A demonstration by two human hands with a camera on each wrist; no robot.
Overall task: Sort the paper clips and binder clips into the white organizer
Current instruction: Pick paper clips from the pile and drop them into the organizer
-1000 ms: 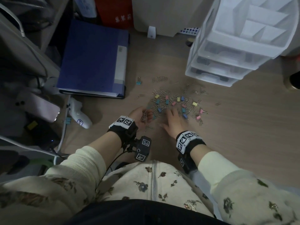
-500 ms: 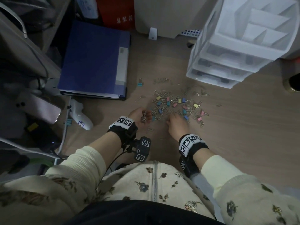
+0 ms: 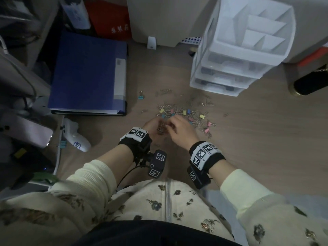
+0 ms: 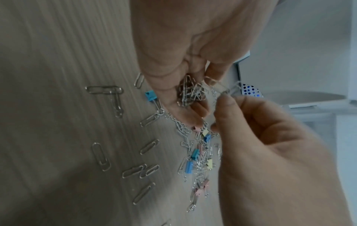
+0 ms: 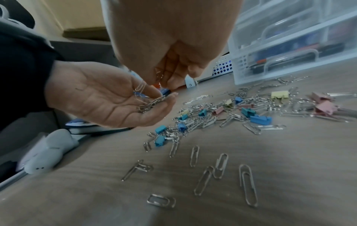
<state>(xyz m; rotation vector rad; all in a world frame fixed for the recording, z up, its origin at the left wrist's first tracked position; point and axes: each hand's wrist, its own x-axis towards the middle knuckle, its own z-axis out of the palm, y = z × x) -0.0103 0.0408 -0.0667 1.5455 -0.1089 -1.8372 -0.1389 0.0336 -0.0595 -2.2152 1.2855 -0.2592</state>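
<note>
Silver paper clips and small pastel binder clips (image 3: 186, 112) lie scattered on the wooden table in front of the white organizer (image 3: 245, 56). My left hand (image 3: 160, 126) is palm up with its fingers curled round a bunch of paper clips (image 5: 150, 104). My right hand (image 3: 168, 122) hovers just over that palm and pinches a few paper clips (image 4: 222, 90) at its fingertips (image 5: 173, 76). More loose paper clips (image 5: 247, 183) lie on the table below both hands.
A blue binder (image 3: 88, 71) lies at the left, with a lone blue binder clip (image 3: 141, 96) beside it. A white handheld device (image 3: 76, 137) sits near my left wrist. A black cylinder (image 3: 310, 82) stands at the right. The organizer has drawers under its open top compartments.
My right hand has lifted off the pile on the table and moved left to my left palm, carrying paper clips. The left hand has stayed put with its bunch.
</note>
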